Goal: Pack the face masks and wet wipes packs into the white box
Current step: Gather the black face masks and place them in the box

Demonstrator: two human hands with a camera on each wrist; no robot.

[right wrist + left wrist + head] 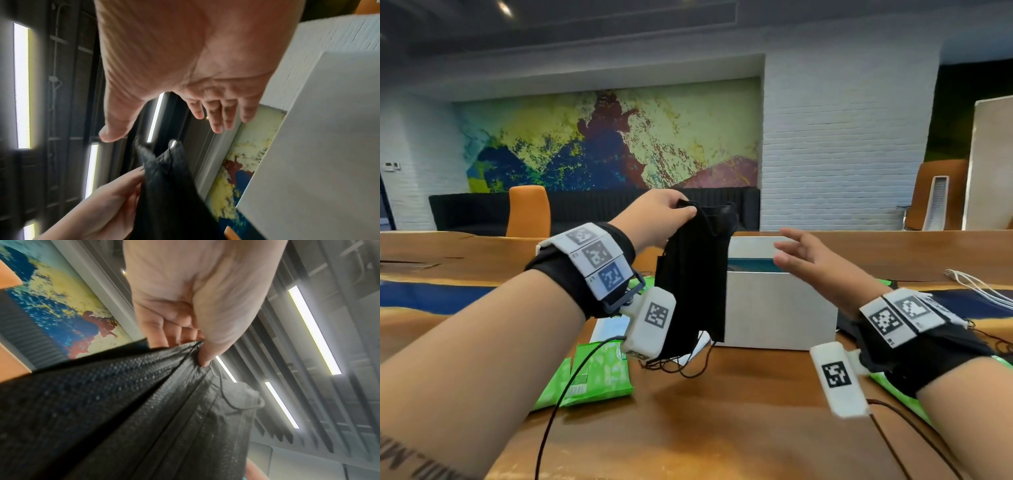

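My left hand (pixel 671 209) pinches the top edge of a bunch of black face masks (pixel 695 281), which hang down in the air just left of the white box (pixel 774 308). The left wrist view shows thumb and fingers (pixel 202 353) clamped on the masks (pixel 144 410). My right hand (pixel 798 253) hovers over the box with fingers spread, holding nothing; its palm (pixel 185 65) faces the masks (pixel 164 186). The box (pixel 318 146) is open, with a teal inside. Green wet wipes packs (pixel 599 373) lie on the table at the left, another (pixel 893 387) under my right wrist.
The wooden table (pixel 722 428) has a blue resin strip. White cables (pixel 979 287) lie at the right. A flat light-blue pack (pixel 609 329) lies behind the green wipes. An orange chair (pixel 529 210) and a dark sofa stand beyond the table.
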